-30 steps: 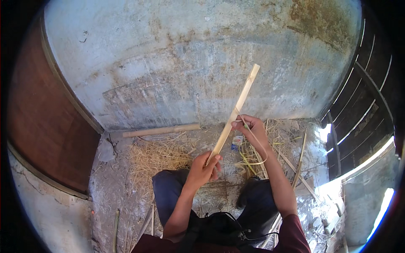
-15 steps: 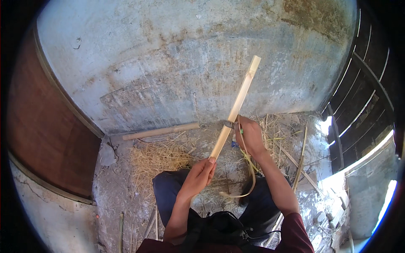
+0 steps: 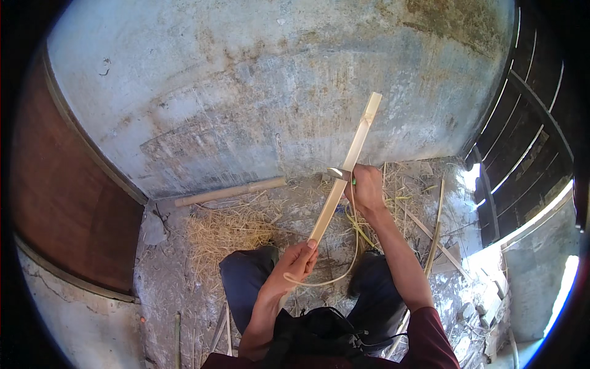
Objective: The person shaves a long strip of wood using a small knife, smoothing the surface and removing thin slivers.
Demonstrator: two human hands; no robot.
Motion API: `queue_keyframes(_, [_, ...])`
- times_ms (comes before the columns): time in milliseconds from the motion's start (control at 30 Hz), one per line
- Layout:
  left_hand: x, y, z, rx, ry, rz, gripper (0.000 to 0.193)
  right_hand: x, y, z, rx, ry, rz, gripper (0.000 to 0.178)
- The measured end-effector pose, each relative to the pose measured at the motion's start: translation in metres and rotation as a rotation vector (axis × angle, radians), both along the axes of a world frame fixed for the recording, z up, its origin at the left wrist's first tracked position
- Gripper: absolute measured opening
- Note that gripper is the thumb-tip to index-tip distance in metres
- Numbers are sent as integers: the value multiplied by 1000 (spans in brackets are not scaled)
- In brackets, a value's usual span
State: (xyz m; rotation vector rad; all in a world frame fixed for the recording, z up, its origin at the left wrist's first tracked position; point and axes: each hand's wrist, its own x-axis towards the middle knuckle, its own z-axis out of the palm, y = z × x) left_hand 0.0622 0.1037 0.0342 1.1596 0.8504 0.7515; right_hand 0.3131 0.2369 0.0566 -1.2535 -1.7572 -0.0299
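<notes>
Left hand [image 3: 298,261]: pinching near end of pale strip [image 3: 330,203]. Right hand [image 3: 367,189]: closed around knife [image 3: 337,173], blade crossing strip. Far end: free of both hands.

A stained blue-grey wall [image 3: 246,92] spans the upper centre of the frame. 1 brown panel [image 3: 74,184] stands at left. 1 dark slatted partition [image 3: 531,154] stands at right, with light showing between the slats. Lower frame: grey, debris-strewn floor [image 3: 166,277].

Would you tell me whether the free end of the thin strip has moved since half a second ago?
Yes: judged against the pole by the wall, the thin strip's free end has swung left, toward the left hand.
</notes>
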Motion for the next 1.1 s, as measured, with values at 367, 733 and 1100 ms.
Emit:
queue_keyframes(367, [-11, -24, -8, -169, -18, -100, 48, 45, 34, 7, -9, 87, -274, 6])
queue_keyframes(733, [-22, -31, -10, -116, -7, -85, 47, 41, 42, -16, -9, 240, -55, 13])
queue_keyframes(1100, [-22, -38, -5, -110, -8, -85, 47, 44, 35, 1, 110, 110, -190, 26])
